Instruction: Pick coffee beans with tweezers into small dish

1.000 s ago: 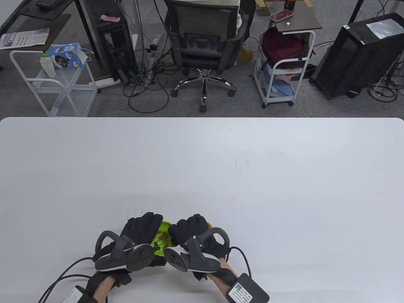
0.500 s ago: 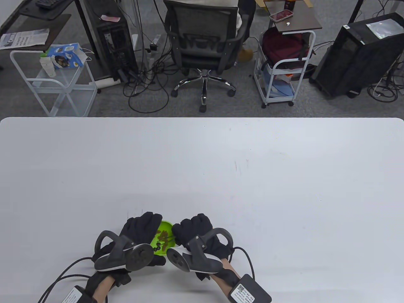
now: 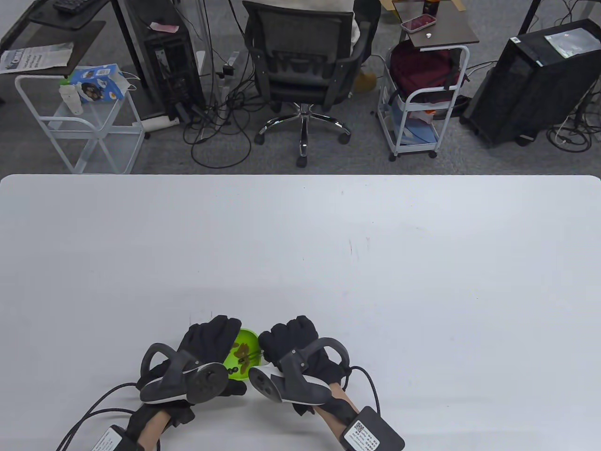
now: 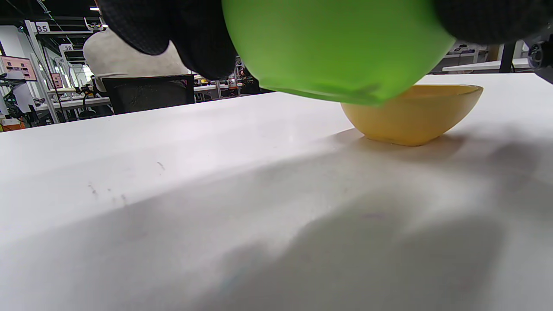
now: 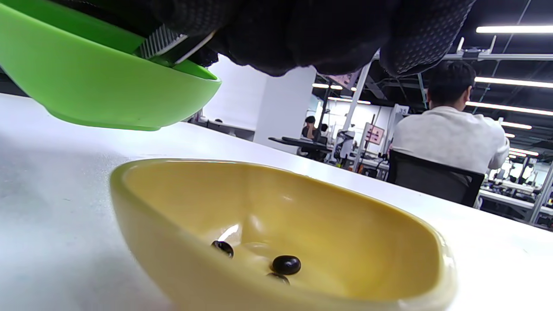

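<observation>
Near the middle of the desk's (image 3: pixel 300 244) near edge, both gloved hands crowd around a green dish (image 3: pixel 244 353). The left hand (image 3: pixel 206 345) holds this dish from its left side, fingers (image 4: pixel 190 39) curled over the rim; in the left wrist view its underside hangs clear above the desk surface, so it is lifted and slightly tilted. Brown coffee beans (image 3: pixel 242 350) lie inside it.

The right hand (image 3: pixel 293 343) sits just right of the green dish, fingers (image 5: pixel 311 30) bunched closed around a pair of tweezers (image 5: pixel 166 43), whose ribbed metal grip shows under the glove in the right wrist view. The tips reach over the green dish's rim; a thin dark line crossing the dish in the table view is probably them, though whether they pinch a bean cannot be told.

A yellow dish (image 5: pixel 276 233) stands on the desk just right of the green one, below the right hand, which hides it in the table view. Three dark beans (image 5: pixel 286 264) rest at its bottom.

Beyond the desk's far edge stands a black office chair (image 3: pixel 303 61), with a white trolley (image 3: pixel 418 94) to its right.
</observation>
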